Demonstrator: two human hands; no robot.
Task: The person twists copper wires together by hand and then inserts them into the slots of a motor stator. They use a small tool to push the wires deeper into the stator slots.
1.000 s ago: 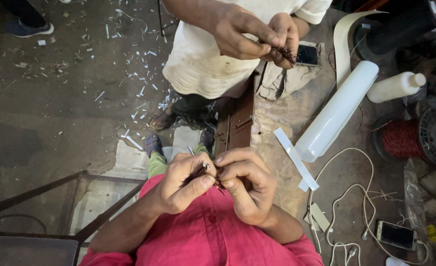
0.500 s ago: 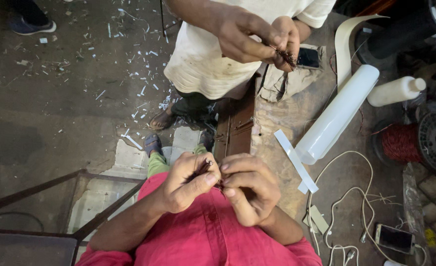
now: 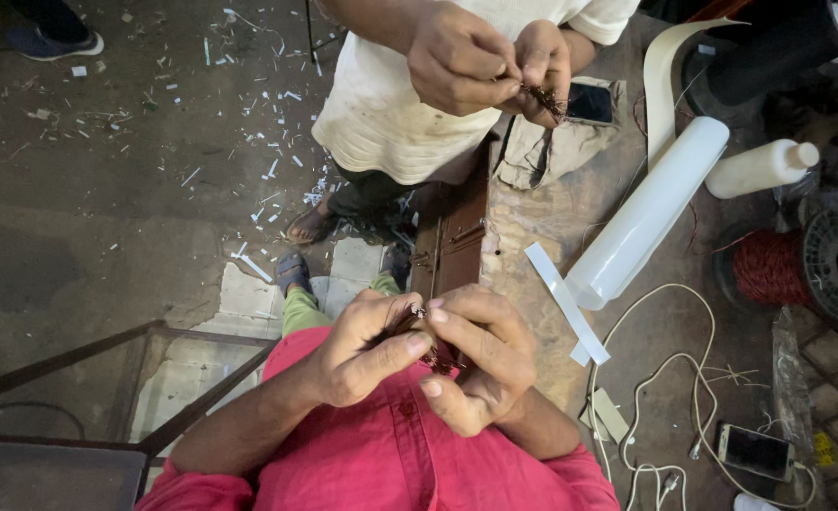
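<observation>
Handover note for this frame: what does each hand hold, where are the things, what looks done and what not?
Left hand: pinched on the small bundle of thin dark wire strands, at chest height.
Right hand: pinches the same bundle from the other side.
Nearby: a co-worker's hands work a similar bundle; white plastic roll and red wire spool lie on the workbench.
Done or left: cannot tell; strands look loose.

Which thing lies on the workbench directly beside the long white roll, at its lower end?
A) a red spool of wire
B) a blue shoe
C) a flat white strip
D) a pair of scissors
C: the flat white strip lies slanted on the workbench, its upper part next to the lower end of the long white roll; the red spool sits apart, further right.
</observation>
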